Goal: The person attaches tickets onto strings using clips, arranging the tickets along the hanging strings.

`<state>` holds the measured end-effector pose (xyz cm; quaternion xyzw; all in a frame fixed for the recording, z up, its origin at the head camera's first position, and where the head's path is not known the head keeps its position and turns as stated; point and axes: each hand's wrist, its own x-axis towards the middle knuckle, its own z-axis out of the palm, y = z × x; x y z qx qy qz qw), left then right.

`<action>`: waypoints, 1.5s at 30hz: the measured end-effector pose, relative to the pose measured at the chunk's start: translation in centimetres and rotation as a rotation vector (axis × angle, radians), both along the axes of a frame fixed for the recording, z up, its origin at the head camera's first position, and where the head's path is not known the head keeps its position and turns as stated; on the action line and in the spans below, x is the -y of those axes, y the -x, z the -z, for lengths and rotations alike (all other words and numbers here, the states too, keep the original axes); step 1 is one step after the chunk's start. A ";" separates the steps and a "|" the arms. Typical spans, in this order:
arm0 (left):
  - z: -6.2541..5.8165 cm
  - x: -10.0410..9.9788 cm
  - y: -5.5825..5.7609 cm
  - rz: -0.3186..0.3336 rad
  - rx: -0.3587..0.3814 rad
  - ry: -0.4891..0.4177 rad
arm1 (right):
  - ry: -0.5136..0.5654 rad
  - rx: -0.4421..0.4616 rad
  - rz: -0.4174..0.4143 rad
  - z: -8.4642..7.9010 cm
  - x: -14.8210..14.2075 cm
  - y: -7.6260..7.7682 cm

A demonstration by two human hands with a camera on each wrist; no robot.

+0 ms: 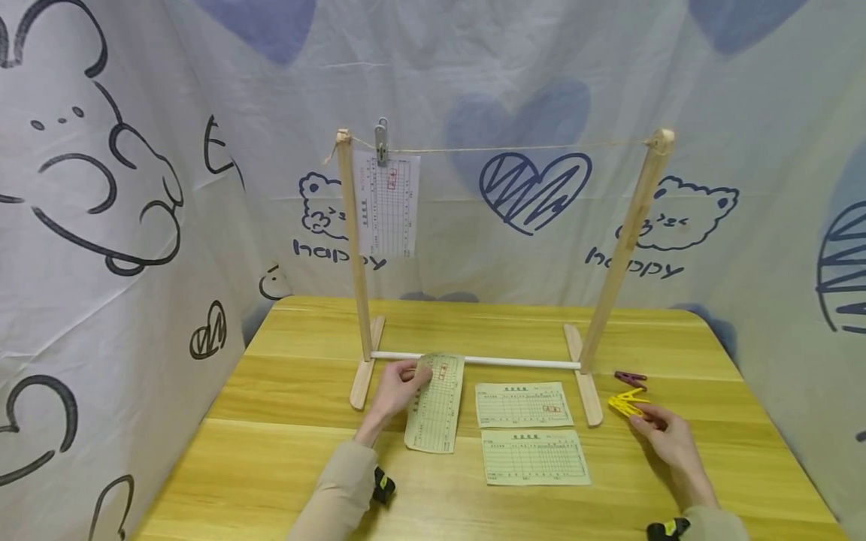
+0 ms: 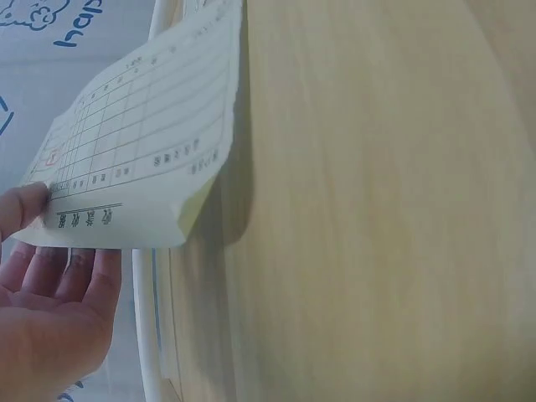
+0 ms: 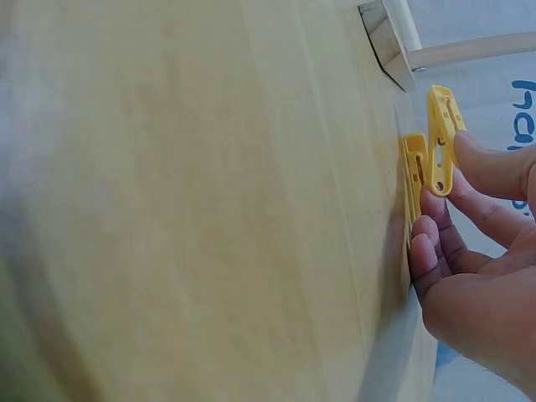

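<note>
My left hand [image 1: 395, 389] pinches a pale green receipt slip [image 1: 436, 413] by its upper left edge, thumb on the printed face. In the left wrist view the slip [image 2: 142, 117] is raised off the wood, one corner curling. At the right, my right hand [image 1: 670, 439] holds a yellow clothespin [image 3: 441, 138] between thumb and fingers. Another yellow clothespin [image 3: 414, 163] lies on the table, right by those fingertips. A dark purple clothespin [image 1: 631, 379] rests just beyond. Two more receipt slips, an upper one [image 1: 521, 409] and a lower one [image 1: 534, 460], lie flat between my hands.
A wooden frame stands at the back, with a left post [image 1: 356, 248], a right post [image 1: 625, 248] and a white bottom rod [image 1: 514, 362]. Twine [image 1: 514, 149] spans its top. A metal clip [image 1: 382, 146] holds a slip [image 1: 389, 218] at the twine's left end.
</note>
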<state>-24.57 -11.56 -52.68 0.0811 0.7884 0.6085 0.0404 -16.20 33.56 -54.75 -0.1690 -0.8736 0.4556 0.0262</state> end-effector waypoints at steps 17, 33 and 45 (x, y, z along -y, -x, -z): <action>-0.3 -0.3 0.0 0.033 -0.013 -0.032 | 0.149 0.018 0.065 -0.6 0.6 0.1; -4.5 -1.1 -2.7 -0.109 -0.083 -0.082 | 0.408 -0.108 0.114 -2.3 1.7 0.1; -5.5 -1.3 -3.0 -0.102 -0.074 -0.088 | 0.695 -0.334 0.168 -4.0 3.6 0.6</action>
